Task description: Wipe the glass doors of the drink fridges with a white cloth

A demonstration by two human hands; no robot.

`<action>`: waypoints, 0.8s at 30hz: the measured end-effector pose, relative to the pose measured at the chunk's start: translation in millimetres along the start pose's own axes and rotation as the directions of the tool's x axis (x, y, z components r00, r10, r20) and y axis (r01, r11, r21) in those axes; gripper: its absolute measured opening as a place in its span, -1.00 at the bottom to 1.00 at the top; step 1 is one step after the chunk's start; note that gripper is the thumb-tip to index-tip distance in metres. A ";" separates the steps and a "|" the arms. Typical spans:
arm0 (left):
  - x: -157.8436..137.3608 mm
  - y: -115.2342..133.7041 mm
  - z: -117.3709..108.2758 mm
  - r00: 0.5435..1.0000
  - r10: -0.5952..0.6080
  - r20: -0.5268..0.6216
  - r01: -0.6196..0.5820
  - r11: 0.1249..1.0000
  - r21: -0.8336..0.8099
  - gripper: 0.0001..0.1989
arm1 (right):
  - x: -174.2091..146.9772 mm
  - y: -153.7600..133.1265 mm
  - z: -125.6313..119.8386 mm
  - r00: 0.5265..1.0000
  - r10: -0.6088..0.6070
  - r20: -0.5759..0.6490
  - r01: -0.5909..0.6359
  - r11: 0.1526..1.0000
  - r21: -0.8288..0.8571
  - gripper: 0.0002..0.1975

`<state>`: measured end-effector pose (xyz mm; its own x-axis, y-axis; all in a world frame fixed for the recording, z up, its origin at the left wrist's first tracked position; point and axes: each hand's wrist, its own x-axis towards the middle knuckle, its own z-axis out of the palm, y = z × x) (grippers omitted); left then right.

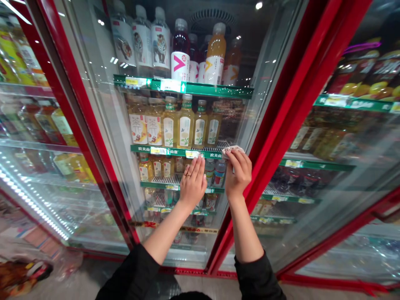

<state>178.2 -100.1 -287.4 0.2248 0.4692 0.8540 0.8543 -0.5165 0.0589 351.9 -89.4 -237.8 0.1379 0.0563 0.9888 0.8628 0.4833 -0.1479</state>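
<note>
My left hand [193, 183] is stretched out with its fingers straight, a ring on one of them. It appears to rest flat on the glass door [240, 121] of a drinks fridge, over a green shelf strip [215, 155]. To its right, my right hand [240, 174] has its fingers bent over a crumpled whitish cloth [233, 148] and holds it to the glass near the red door frame [265, 137]. Part of the cloth is hidden under the fingers. Behind the glass, tea bottles [185, 125] stand in a row just above my hands.
Taller bottles [215, 56] fill the upper shelf. More fridge sections with drinks [331, 141] are on the right and with bottles [43, 118] on the left. A clear plastic bag [67, 263] and a brown patterned item [23, 277] lie low at the left.
</note>
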 end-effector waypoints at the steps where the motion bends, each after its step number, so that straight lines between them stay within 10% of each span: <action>1: 2.9 5.2 -0.6 1.000 0.011 0.015 -0.011 1.000 -0.002 -0.09 | -2.6 -1.8 -1.5 0.999 -0.020 0.045 0.020 1.000 0.007 -0.68; 5: 10.9 22.6 -1.7 0.996 0.020 0.089 -0.019 1.000 -0.004 -0.24 | -23.3 3.3 -21.0 0.967 -0.172 0.190 0.167 0.985 0.042 -0.64; 16: 8.9 25.8 6.0 0.992 0.011 0.128 -0.013 1.000 0.010 -0.24 | 1.2 14.1 -11.5 0.994 -0.087 -0.069 0.083 0.994 -0.068 -0.70; 24: 11.1 24.4 2.1 0.993 0.021 0.114 -0.021 1.000 -0.002 -0.23 | -25.6 7.8 -23.0 0.970 -0.186 0.154 0.181 0.982 0.045 -0.62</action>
<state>202.6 -105.9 -277.6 0.2945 0.5365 0.7908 0.8483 -0.5278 0.0422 366.4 -107.2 -264.7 -0.1018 0.0995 0.9898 0.8508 0.5243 0.0348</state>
